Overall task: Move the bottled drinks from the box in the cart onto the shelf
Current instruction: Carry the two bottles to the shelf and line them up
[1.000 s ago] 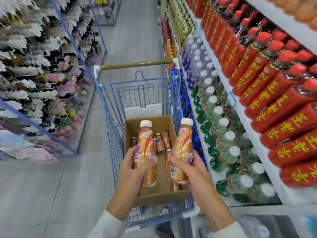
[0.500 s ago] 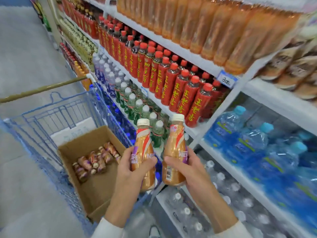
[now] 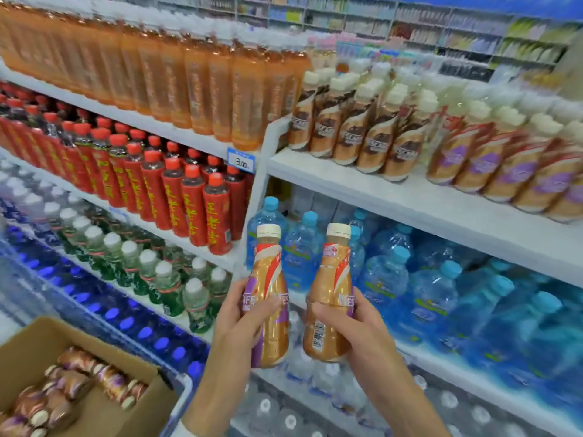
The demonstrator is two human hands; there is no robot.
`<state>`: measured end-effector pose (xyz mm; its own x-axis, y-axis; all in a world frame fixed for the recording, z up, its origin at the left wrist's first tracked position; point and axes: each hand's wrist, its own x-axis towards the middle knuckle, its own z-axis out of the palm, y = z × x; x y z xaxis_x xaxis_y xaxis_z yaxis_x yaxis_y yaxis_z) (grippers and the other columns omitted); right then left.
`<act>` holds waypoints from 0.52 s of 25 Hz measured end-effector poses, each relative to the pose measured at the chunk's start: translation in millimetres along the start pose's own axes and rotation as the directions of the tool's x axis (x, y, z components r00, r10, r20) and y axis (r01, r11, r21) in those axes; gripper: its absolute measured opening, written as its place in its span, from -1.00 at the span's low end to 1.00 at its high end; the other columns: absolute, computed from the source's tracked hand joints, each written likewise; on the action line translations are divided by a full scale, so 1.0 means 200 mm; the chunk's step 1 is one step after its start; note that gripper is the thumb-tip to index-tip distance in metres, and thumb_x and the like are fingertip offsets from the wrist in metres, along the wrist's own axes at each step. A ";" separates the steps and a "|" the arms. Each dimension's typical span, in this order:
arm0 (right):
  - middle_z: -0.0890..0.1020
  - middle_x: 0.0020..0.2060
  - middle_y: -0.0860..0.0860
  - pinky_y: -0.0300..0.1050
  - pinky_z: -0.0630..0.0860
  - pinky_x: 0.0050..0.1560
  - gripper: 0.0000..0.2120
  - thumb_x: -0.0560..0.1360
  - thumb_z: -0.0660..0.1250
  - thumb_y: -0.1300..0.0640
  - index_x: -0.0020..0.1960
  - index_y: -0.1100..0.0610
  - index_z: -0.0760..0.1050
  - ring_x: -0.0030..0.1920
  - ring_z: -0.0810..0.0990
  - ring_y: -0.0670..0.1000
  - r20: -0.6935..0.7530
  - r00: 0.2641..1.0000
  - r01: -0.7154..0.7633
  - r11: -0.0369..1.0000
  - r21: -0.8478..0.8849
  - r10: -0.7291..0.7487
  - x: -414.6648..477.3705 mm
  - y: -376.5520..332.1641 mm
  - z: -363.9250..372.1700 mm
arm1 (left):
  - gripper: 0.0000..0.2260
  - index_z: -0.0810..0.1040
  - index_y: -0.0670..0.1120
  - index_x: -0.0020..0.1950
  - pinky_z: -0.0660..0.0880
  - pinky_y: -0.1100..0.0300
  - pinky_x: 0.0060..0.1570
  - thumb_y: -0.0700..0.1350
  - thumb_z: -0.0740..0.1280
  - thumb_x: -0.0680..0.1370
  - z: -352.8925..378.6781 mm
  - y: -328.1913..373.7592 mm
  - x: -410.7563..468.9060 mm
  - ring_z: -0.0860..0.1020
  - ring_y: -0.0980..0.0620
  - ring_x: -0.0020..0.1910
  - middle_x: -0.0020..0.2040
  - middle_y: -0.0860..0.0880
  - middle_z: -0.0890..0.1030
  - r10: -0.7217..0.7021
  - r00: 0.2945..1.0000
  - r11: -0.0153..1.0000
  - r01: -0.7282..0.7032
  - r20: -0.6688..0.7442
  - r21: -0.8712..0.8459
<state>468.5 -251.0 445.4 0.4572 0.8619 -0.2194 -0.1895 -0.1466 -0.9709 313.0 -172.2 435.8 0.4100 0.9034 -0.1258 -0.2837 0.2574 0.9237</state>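
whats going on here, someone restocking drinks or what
A person is stocking a shop's drinks aisle. Their left grip holds one gold coffee bottle, their right grip a second bottle, both upright in front of the water bottles. More of them lie in the cardboard box at lower left. On the white shelf up right stand similar bottles; neither held one is placed yet.

Cream-capped gold plastic bottles [image 3: 372,143] fill the white shelf board [image 3: 362,187] in tight rows. Only a thin bare strip at the front edge & open air above the caps. White upright post [image 3: 262,190] blocks the left end.
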 end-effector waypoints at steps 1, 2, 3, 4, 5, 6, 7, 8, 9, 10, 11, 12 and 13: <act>0.73 0.00 0.04 0.09 0.61 0.08 -0.48 0.21 0.59 -0.02 0.15 -0.02 0.61 0.03 0.71 0.08 -0.049 0.999 0.016 1.000 0.015 -0.015 -0.02 -0.02 -0.12 | -0.75 0.66 0.13 0.00 0.57 0.03 -0.11 -0.03 0.51 0.34 0.11 -0.02 0.02 0.69 -0.09 -0.10 -0.04 -0.08 0.72 0.001 0.999 1.000 -0.001 0.034 0.000; 0.73 -0.01 0.05 0.08 0.61 0.07 -0.50 0.18 0.60 -0.03 0.11 -0.03 0.63 0.02 0.71 0.08 -0.092 0.995 0.032 0.999 0.030 -0.029 -0.04 -0.05 -0.23 | -0.77 0.67 0.11 -0.03 0.55 0.03 -0.10 -0.02 0.48 0.33 0.23 -0.05 0.04 0.67 -0.08 -0.12 -0.06 -0.10 0.71 0.005 0.998 1.000 -0.005 0.068 0.004; 0.73 -0.02 0.06 0.07 0.60 0.04 -0.51 0.16 0.61 -0.04 0.07 -0.04 0.65 0.00 0.71 0.07 -0.135 0.990 0.053 0.998 0.041 -0.047 -0.06 -0.07 -0.36 | -0.78 0.67 0.08 -0.04 0.55 0.01 -0.08 -0.03 0.47 0.32 0.35 -0.08 0.05 0.65 -0.08 -0.15 -0.09 -0.11 0.69 0.000 0.995 1.000 -0.001 0.103 0.003; 0.73 -0.03 0.06 0.07 0.60 0.03 -0.52 0.15 0.61 -0.04 0.05 -0.04 0.65 -0.02 0.71 0.07 -0.178 0.982 0.071 0.996 0.056 -0.060 -0.09 -0.10 -0.48 | -0.79 0.67 0.07 -0.06 0.54 0.01 -0.08 -0.04 0.47 0.31 0.48 -0.10 0.06 0.63 -0.07 -0.17 -0.12 -0.12 0.67 -0.003 0.990 1.000 0.003 0.138 0.006; 0.73 -0.04 0.07 0.08 0.60 0.02 -0.51 0.15 0.61 -0.02 0.07 -0.02 0.65 -0.03 0.71 0.08 -0.223 0.972 0.097 0.992 0.079 -0.077 -0.12 -0.13 -0.62 | -0.80 0.67 0.07 -0.09 0.53 0.02 -0.09 -0.05 0.48 0.30 0.62 -0.13 0.05 0.62 -0.05 -0.20 -0.14 -0.11 0.66 -0.010 0.984 1.000 0.008 0.180 0.012; 0.73 -0.04 0.08 0.09 0.60 0.01 -0.46 0.13 0.61 0.00 0.10 0.01 0.64 -0.03 0.71 0.09 -0.264 0.960 0.121 0.988 0.096 -0.092 -0.15 -0.16 -0.75 | -0.81 0.67 0.08 -0.11 0.54 0.07 -0.13 -0.06 0.49 0.29 0.74 -0.15 0.05 0.62 -0.03 -0.21 -0.15 -0.09 0.66 -0.013 0.974 1.000 0.009 0.225 0.017; 0.73 -0.04 0.09 0.09 0.60 0.00 -0.41 0.11 0.62 0.00 0.12 0.04 0.63 -0.03 0.70 0.11 -0.295 0.950 0.143 0.984 0.108 -0.106 -0.17 -0.18 -0.86 | -0.79 0.67 0.08 -0.11 0.55 0.12 -0.17 -0.09 0.51 0.28 0.86 -0.17 0.04 0.64 0.00 -0.21 -0.16 -0.06 0.67 -0.015 0.965 1.000 0.009 0.260 0.025; 0.73 -0.04 0.11 0.10 0.60 -0.01 -0.39 0.08 0.62 -0.01 0.12 0.06 0.63 -0.02 0.70 0.14 -0.325 0.938 0.165 0.980 0.116 -0.119 -0.19 -0.21 -0.98 | -0.74 0.67 0.06 -0.08 0.56 0.16 -0.20 -0.12 0.55 0.27 0.97 -0.19 0.03 0.65 0.01 -0.21 -0.16 -0.04 0.68 -0.016 0.956 1.000 0.008 0.292 0.029; 0.73 -0.04 0.13 0.12 0.60 -0.01 -0.39 0.08 0.62 0.01 0.11 0.07 0.62 0.00 0.70 0.18 -0.348 0.928 0.183 0.975 0.127 -0.129 -0.21 -0.24 -1.08 | -0.72 0.66 0.03 -0.04 0.56 0.17 -0.22 -0.10 0.55 0.28 1.07 -0.21 0.01 0.65 0.01 -0.20 -0.16 -0.05 0.68 -0.017 0.948 0.999 0.006 0.318 0.034; 0.73 -0.04 0.13 0.13 0.59 -0.02 -0.42 0.11 0.61 0.05 0.11 0.08 0.62 0.01 0.70 0.20 -0.365 0.921 0.199 0.971 0.133 -0.138 -0.23 -0.27 -1.18 | -0.71 0.64 -0.01 0.01 0.57 0.18 -0.24 -0.08 0.51 0.31 1.18 -0.23 0.00 0.65 -0.01 -0.20 -0.16 -0.07 0.67 -0.017 0.940 0.999 0.006 0.340 0.033; 0.73 -0.04 0.12 0.12 0.60 -0.03 -0.46 0.15 0.60 0.07 0.12 0.08 0.61 0.01 0.70 0.20 -0.375 0.916 0.206 0.970 0.126 -0.146 -0.24 -0.29 -1.27 | -0.70 0.62 -0.06 0.06 0.58 0.18 -0.26 -0.08 0.47 0.34 1.27 -0.24 -0.01 0.64 -0.02 -0.20 -0.15 -0.10 0.66 -0.016 0.934 0.999 0.005 0.356 0.031; 0.73 -0.04 0.10 0.11 0.62 -0.04 -0.47 0.17 0.58 0.08 0.13 0.07 0.61 0.00 0.71 0.18 -0.382 0.912 0.207 0.972 0.115 -0.150 -0.24 -0.30 -1.34 | -0.68 0.61 -0.07 0.08 0.58 0.18 -0.28 -0.08 0.45 0.35 1.34 -0.25 -0.01 0.64 -0.04 -0.19 -0.14 -0.11 0.66 -0.017 0.930 0.999 0.004 0.368 0.035; 0.73 -0.04 0.09 0.11 0.63 -0.03 -0.45 0.17 0.59 0.06 0.14 0.06 0.60 0.00 0.72 0.16 -0.386 0.909 0.211 0.972 0.101 -0.157 -0.25 -0.32 -1.40 | -0.66 0.60 -0.07 0.10 0.59 0.17 -0.28 -0.07 0.45 0.35 1.41 -0.26 -0.02 0.64 -0.05 -0.17 -0.12 -0.12 0.66 -0.012 0.927 0.999 -0.003 0.374 0.039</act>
<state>702.4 -420.2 491.8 0.7808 0.6190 -0.0841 -0.1755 0.0881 -0.9805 571.2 -285.9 489.5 0.7077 0.7065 0.0080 -0.2511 0.2409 0.9375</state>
